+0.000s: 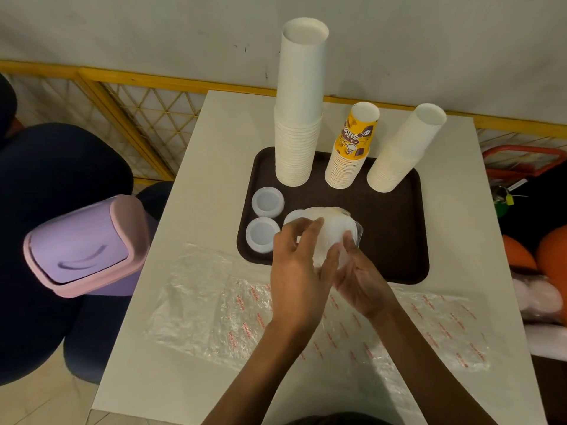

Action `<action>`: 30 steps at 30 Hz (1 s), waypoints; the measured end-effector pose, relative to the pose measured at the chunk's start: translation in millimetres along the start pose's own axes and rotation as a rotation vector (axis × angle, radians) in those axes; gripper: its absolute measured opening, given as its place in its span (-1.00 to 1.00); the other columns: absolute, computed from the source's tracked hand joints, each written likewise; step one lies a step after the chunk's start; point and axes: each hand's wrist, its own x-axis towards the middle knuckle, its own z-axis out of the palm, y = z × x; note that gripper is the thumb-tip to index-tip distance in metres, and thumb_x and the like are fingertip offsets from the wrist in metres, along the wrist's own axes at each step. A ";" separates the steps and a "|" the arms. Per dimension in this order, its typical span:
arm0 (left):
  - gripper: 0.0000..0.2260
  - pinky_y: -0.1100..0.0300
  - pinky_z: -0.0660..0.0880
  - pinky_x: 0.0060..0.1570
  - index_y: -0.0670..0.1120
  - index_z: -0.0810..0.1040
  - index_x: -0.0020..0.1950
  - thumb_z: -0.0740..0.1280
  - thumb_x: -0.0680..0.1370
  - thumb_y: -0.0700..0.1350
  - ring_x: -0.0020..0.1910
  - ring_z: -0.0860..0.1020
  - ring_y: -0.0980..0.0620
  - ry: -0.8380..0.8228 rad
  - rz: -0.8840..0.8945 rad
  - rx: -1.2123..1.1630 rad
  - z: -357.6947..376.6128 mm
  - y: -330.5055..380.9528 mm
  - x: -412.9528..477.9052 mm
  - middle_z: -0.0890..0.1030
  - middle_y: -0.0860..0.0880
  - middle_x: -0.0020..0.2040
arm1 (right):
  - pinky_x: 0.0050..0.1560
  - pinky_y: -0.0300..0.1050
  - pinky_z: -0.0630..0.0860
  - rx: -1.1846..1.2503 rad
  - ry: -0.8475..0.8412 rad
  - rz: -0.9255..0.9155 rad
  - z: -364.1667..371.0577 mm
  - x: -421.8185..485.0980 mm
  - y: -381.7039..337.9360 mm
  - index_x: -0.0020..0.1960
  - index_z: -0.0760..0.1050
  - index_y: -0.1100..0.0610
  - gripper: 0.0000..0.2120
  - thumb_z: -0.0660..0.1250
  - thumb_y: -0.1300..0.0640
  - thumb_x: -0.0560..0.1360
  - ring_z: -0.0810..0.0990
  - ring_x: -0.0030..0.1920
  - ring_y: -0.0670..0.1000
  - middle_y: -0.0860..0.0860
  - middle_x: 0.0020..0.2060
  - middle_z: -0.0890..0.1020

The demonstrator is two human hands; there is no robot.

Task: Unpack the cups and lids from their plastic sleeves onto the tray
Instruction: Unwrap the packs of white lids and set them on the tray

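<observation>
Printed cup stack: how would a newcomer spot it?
On the white table sits a brown tray. Three cup stacks stand along its far edge; the printed stack is the middle one. Only it shows yellow artwork; its neighbours are plain white.

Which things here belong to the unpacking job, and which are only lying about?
Job: tray, cup stacks, unpacked lid stacks, sleeved lids gripped by left hand and right hand, empty sleeves.
Lying about: purple bin, yellow lattice fence.
</observation>
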 end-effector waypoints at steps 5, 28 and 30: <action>-0.71 0.26 0.57 -0.19 -0.13 0.61 0.15 0.39 0.46 -0.06 0.06 0.52 0.06 0.020 0.018 -0.001 -3.4 -2.6 -3.7 0.60 -0.13 0.11 | 0.10 0.06 0.58 -0.047 -0.048 -0.061 2.5 -2.0 -0.4 0.46 0.24 0.09 -0.10 0.59 -0.04 0.24 0.51 0.27 0.18 0.21 0.33 0.46; -0.77 0.30 0.51 -0.12 -0.04 0.42 0.08 0.41 0.50 -0.11 -0.07 0.52 0.07 -0.147 -0.482 -0.190 -7.7 -26.4 36.3 0.52 0.05 -0.01 | 0.04 0.08 0.60 -0.331 0.206 -0.099 -12.9 13.2 6.0 0.36 0.31 -0.09 -0.35 0.43 -0.20 0.35 0.49 0.28 0.17 0.15 0.30 0.43; -0.73 0.24 0.53 -0.10 -0.10 0.46 0.16 0.40 0.50 -0.11 -0.06 0.53 0.06 -0.161 -0.490 -0.200 -5.2 -29.2 37.4 0.53 0.03 0.01 | 0.04 0.07 0.61 -0.320 0.229 -0.107 -14.6 14.7 5.8 0.35 0.31 -0.09 -0.52 0.31 -0.06 0.45 0.49 0.28 0.17 0.15 0.31 0.43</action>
